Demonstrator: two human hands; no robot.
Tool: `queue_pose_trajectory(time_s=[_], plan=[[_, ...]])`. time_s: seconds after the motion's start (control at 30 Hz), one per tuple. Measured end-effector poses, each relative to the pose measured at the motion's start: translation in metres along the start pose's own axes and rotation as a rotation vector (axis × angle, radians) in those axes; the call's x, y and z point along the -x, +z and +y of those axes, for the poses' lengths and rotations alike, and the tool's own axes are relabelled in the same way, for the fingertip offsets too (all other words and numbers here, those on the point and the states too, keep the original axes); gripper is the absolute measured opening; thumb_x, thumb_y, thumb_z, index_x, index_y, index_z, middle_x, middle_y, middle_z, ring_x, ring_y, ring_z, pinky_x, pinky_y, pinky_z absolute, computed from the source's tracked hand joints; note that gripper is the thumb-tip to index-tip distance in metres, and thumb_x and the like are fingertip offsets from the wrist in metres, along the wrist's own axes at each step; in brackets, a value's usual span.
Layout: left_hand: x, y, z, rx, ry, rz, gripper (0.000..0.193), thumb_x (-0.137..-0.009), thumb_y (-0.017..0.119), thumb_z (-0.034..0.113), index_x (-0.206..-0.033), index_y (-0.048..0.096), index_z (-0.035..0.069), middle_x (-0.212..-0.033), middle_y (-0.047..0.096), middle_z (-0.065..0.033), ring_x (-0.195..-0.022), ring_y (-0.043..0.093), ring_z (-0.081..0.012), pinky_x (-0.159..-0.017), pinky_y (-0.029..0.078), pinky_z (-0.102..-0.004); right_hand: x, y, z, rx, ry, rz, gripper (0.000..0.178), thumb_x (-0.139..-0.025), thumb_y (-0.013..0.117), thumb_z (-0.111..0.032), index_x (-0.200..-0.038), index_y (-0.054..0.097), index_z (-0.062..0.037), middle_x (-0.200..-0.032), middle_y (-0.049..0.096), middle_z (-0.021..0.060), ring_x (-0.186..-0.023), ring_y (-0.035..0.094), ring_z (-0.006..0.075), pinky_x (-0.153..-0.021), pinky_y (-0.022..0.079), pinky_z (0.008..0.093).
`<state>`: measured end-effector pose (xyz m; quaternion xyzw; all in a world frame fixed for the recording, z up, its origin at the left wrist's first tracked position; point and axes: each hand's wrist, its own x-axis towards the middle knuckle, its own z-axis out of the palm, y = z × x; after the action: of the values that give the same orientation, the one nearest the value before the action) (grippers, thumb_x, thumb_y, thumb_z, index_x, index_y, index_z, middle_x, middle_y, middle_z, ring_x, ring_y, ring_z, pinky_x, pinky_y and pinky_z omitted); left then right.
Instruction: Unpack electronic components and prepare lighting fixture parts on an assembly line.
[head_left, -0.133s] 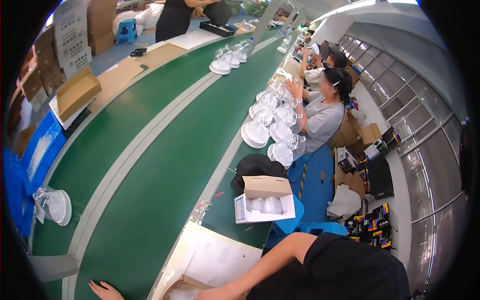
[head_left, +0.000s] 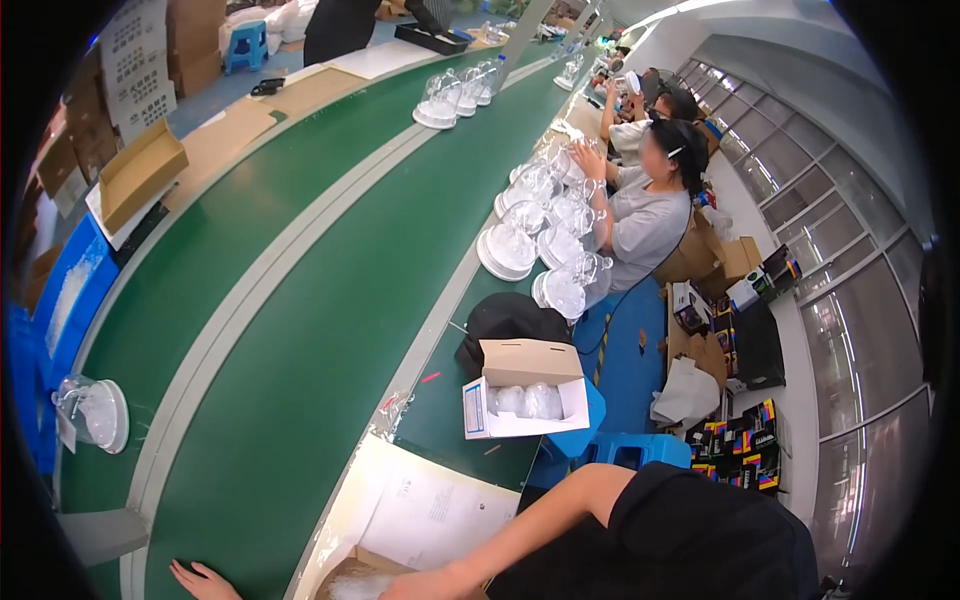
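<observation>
My left hand lies at the lower edge on the green conveyor belt, fingers stretched out and nothing held. Bare from its short black sleeve down, my right arm reaches to a cardboard box at the bottom of the view. There my right hand dips over the box's edge, beside whitish, shiny stringy material; its fingers are hidden. A printed white paper sheet lies just beyond it. Farther on, a white box with its lid up holds clear rounded pieces.
Several clear domes on white bases crowd the right edge, by a seated co-worker. One dome lies tipped at the far left. A black cloth-like item sits behind the white box. Blue stools stand at right.
The whole view has shifted slightly, with most things a little farther left and up. Both hands stay in nearly the same places.
</observation>
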<state>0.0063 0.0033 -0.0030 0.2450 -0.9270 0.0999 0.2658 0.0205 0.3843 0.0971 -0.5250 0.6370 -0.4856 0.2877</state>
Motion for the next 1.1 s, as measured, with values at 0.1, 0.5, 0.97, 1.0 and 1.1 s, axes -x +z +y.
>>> queue_pose_trajectory(time_s=[0.1, 0.5, 0.97, 1.0, 1.1], plan=[[0.002, 0.003, -0.009, -0.018, -0.009, 0.006, 0.038, -0.092, 0.05, 0.025, -0.115, 0.056, -0.004, -0.118, 0.056, -0.0247, -0.104, 0.057, -0.04, -0.09, 0.047, -0.0458, -0.001, -0.011, -0.004, -0.152, 0.047, 0.104, 0.028, -0.089, 0.059, -0.033, -0.079, 0.055, -0.0075, -0.073, 0.056, 0.0125, -0.068, 0.056, 0.0327, -0.06, 0.043, 0.0416], [0.028, 0.066, -0.062, 0.159, 0.023, -0.132, 0.038, -0.091, 0.053, 0.019, -0.118, 0.053, -0.007, -0.114, 0.054, -0.0297, -0.1, 0.053, -0.045, -0.093, 0.042, -0.0472, 0.134, -0.041, 0.026, -0.324, 0.077, 0.553, 0.01, -0.089, 0.061, -0.016, -0.09, 0.063, -0.0067, -0.081, 0.066, 0.005, -0.071, 0.063, 0.0187, -0.063, 0.049, 0.0298], [0.071, -0.158, 0.033, 0.893, 0.031, -0.305, 0.034, -0.089, 0.055, 0.004, -0.122, 0.051, 0.0, -0.113, 0.059, -0.0118, -0.099, 0.058, -0.017, -0.085, 0.046, -0.0282, 0.211, -0.037, 0.108, -0.312, 0.207, 1.029, 0.01, -0.089, 0.056, -0.003, -0.098, 0.058, 0.0017, -0.081, 0.066, 0.0067, -0.077, 0.064, 0.0106, -0.065, 0.051, 0.0226], [0.087, -0.195, 0.059, 0.922, 0.04, -0.337, 0.032, -0.088, 0.055, 0.003, -0.12, 0.053, 0.001, -0.111, 0.06, -0.0111, -0.096, 0.059, -0.0159, -0.083, 0.047, -0.0278, 0.209, -0.03, 0.107, -0.258, 0.198, 1.012, 0.01, -0.089, 0.055, -0.003, -0.097, 0.059, 0.0026, -0.08, 0.066, 0.0066, -0.076, 0.064, 0.0099, -0.065, 0.05, 0.0225], [0.147, -0.265, 0.119, 0.688, 0.323, -0.552, 0.028, -0.083, 0.06, 0.002, -0.111, 0.058, 0.003, -0.098, 0.063, -0.0091, -0.083, 0.062, -0.0161, -0.074, 0.049, -0.027, 0.221, -0.037, 0.108, -0.14, 0.196, 1.097, 0.012, -0.089, 0.052, -0.001, -0.096, 0.061, 0.0026, -0.077, 0.063, 0.0052, -0.069, 0.06, 0.0088, -0.061, 0.049, 0.0214]])
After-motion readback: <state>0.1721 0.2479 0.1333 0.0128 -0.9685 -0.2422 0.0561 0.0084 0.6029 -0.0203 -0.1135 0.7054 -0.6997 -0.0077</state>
